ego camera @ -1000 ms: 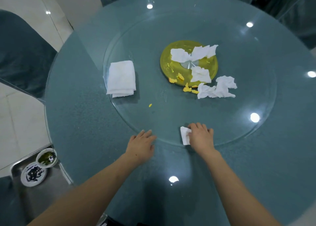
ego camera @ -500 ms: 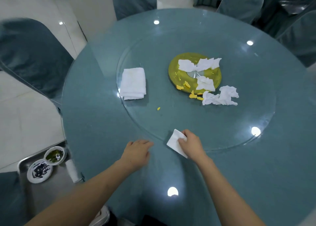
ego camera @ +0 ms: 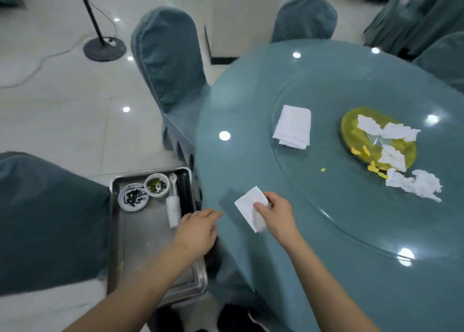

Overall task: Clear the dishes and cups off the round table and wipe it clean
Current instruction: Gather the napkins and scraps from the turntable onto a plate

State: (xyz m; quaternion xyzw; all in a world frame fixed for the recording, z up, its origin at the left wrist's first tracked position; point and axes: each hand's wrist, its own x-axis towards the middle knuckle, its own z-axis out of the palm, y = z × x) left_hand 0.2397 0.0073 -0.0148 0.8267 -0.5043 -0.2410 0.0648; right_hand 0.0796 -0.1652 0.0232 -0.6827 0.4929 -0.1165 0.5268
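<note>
My right hand (ego camera: pixel 277 215) grips a white paper napkin (ego camera: pixel 248 203) just above the near left part of the round teal table (ego camera: pixel 241 140). My left hand (ego camera: pixel 198 230) hovers open past the table's left edge, over a metal tray (ego camera: pixel 140 246). On the glass turntable (ego camera: pixel 324 206) lie a folded white cloth (ego camera: pixel 292 126), a yellow plate (ego camera: pixel 356 135) with crumpled tissues (ego camera: pixel 386 130) and yellow food scraps (ego camera: pixel 374 168). More crumpled tissues (ego camera: pixel 416 184) lie beside the plate.
The tray on the floor side holds a dirty white plate (ego camera: pixel 133 197), a small bowl (ego camera: pixel 157 184), a spoon (ego camera: pixel 173 181), chopsticks (ego camera: pixel 184 193) and a rolled towel (ego camera: pixel 174 211). Teal-covered chairs (ego camera: pixel 170 62) ring the table. A stand base (ego camera: pixel 104 46) sits on the tiled floor.
The view has swung left, bringing the tray into sight. My right hand has lifted the napkin off the turntable edge and carried it left. My left hand has left the table for the tray.
</note>
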